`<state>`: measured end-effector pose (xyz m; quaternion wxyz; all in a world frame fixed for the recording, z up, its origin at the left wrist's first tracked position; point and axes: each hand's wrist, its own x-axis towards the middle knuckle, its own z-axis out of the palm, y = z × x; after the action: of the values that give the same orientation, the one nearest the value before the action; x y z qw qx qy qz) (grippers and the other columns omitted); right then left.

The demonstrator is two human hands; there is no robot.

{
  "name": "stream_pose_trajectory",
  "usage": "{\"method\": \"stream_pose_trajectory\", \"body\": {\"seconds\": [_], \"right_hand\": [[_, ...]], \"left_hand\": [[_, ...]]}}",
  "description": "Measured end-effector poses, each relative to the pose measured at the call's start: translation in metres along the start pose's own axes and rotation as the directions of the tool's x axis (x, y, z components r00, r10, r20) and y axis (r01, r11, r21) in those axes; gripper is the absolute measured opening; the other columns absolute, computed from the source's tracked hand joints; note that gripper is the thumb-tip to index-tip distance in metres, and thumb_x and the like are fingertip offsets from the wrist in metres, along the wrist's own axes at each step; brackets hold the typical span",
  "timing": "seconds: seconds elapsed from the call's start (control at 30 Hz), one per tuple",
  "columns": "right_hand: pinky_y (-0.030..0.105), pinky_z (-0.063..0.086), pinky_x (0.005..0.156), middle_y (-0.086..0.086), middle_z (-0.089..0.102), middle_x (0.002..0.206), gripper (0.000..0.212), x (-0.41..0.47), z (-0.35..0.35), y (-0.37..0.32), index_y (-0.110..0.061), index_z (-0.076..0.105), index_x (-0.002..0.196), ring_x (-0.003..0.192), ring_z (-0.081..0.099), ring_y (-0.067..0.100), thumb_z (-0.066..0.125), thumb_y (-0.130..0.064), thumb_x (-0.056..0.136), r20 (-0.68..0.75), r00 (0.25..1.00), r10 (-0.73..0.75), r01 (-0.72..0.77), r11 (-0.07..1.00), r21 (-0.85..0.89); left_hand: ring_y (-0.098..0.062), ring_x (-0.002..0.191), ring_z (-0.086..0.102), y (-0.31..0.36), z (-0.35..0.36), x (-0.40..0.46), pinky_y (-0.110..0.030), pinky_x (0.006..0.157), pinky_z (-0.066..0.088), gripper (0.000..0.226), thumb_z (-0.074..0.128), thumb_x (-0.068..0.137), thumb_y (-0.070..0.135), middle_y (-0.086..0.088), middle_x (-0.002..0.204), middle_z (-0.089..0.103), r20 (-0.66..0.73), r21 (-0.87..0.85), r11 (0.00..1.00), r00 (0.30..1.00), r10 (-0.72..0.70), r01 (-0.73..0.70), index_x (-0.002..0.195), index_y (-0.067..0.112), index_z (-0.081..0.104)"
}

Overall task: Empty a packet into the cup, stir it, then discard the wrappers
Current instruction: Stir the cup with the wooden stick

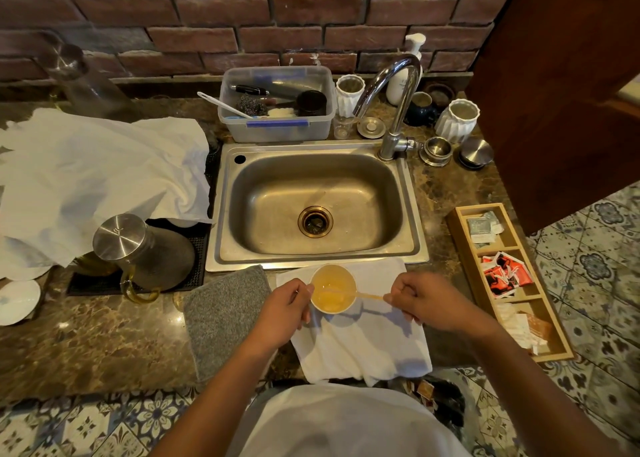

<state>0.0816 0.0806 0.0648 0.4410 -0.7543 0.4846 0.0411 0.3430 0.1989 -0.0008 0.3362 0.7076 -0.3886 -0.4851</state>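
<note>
Now, far off the left hand's outer side stands a steel-lidded glass jug point(143, 248) on the brown marble worktop point(104, 338). The left hand point(282, 312) curls round the small white paper cup of yellow liquid point(333, 288), which sits on a folded white cloth point(363, 345) between both hands. The right hand point(424, 300) pinches a thin wooden stirrer point(369, 296) dipped into the cup. Beyond the right hand lies a wooden tray of packets point(507, 280).
</note>
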Motion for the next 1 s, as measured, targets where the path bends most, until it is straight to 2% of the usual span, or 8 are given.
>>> {"method": "stream_pose_trajectory", "body": {"seconds": [0.07,0.13,0.27,0.4,0.5,0.6,0.8,1.0], "right_hand": [[0.015,0.045,0.056,-0.006,0.071,0.061,0.02,-0.003,0.003,0.009,-0.016,0.071,0.085,0.054,0.063,0.002,0.067,-0.031,0.097,0.079,0.997,0.005,-0.01,0.998,0.067],[0.018,0.046,0.052,-0.003,0.071,0.06,0.021,-0.006,0.007,0.018,-0.012,0.071,0.086,0.052,0.062,0.007,0.068,-0.029,0.098,0.107,0.994,-0.003,-0.017,0.983,0.185],[0.021,0.047,0.049,0.002,0.066,0.06,0.023,-0.013,0.012,0.031,-0.006,0.072,0.088,0.051,0.057,0.013,0.065,-0.024,0.1,0.016,1.0,0.025,-0.029,0.866,0.5],[0.024,0.046,0.05,0.005,0.061,0.059,0.03,-0.015,0.022,0.04,-0.002,0.072,0.082,0.05,0.053,0.015,0.063,-0.024,0.101,-0.095,0.982,0.166,-0.066,0.762,0.644],[0.033,0.04,0.05,0.009,0.055,0.057,0.036,-0.011,0.036,0.05,0.002,0.07,0.078,0.048,0.047,0.018,0.066,-0.026,0.099,-0.082,0.941,0.329,-0.162,0.648,0.744],[0.032,0.038,0.048,0.009,0.054,0.056,0.034,-0.005,0.049,0.058,-0.002,0.07,0.073,0.047,0.045,0.02,0.068,-0.026,0.097,-0.046,0.904,0.425,-0.234,0.582,0.778],[0.033,0.04,0.047,0.013,0.058,0.058,0.035,0.002,0.074,0.072,0.002,0.072,0.074,0.051,0.047,0.026,0.073,-0.029,0.093,-0.07,0.875,0.48,-0.252,0.572,0.781],[0.027,0.037,0.041,0.009,0.063,0.058,0.02,0.002,0.087,0.08,-0.009,0.079,0.076,0.045,0.048,0.019,0.072,-0.019,0.092,-0.052,0.849,0.526,-0.271,0.517,0.812]], "left_hand": [[-0.01,0.049,0.054,-0.001,0.0,0.0,-0.027,0.055,0.047,0.037,0.052,0.106,0.032,0.001,0.056,0.062,0.007,-0.012,1.0,1.0,-0.01,0.01,0.074,0.015,0.056],[-0.012,0.048,0.054,-0.002,0.001,0.0,-0.03,0.055,0.047,0.037,0.052,0.106,0.032,0.001,0.056,0.063,0.009,-0.028,1.0,1.0,-0.013,0.014,0.073,0.015,0.056],[-0.016,0.049,0.055,-0.004,0.001,0.0,-0.035,0.054,0.046,0.038,0.053,0.106,0.035,0.0,0.056,0.063,0.004,-0.048,0.998,1.0,-0.03,0.03,0.072,0.018,0.056],[-0.014,0.046,0.053,-0.005,0.003,0.0,-0.034,0.051,0.044,0.038,0.053,0.106,0.034,-0.001,0.056,0.063,0.005,-0.101,0.993,0.998,-0.057,0.057,0.073,0.016,0.056],[-0.015,0.045,0.053,-0.004,0.003,-0.001,-0.031,0.049,0.042,0.037,0.053,0.106,0.032,-0.001,0.056,0.063,0.011,-0.128,0.988,0.997,-0.082,0.083,0.075,0.012,0.057],[-0.017,0.045,0.052,0.0,0.004,-0.002,-0.03,0.047,0.04,0.036,0.053,0.106,0.029,-0.002,0.055,0.062,0.002,-0.122,0.988,0.996,-0.091,0.091,0.077,0.009,0.056],[-0.014,0.042,0.051,0.007,0.006,-0.007,-0.023,0.042,0.038,0.035,0.052,0.107,0.025,-0.003,0.054,0.06,-0.017,-0.115,0.988,0.994,-0.108,0.105,0.078,0.006,0.055],[-0.011,0.042,0.05,0.008,0.006,-0.007,-0.021,0.042,0.038,0.035,0.052,0.107,0.027,0.0,0.053,0.061,-0.031,-0.105,0.988,0.992,-0.121,0.117,0.08,0.005,0.058]]}}
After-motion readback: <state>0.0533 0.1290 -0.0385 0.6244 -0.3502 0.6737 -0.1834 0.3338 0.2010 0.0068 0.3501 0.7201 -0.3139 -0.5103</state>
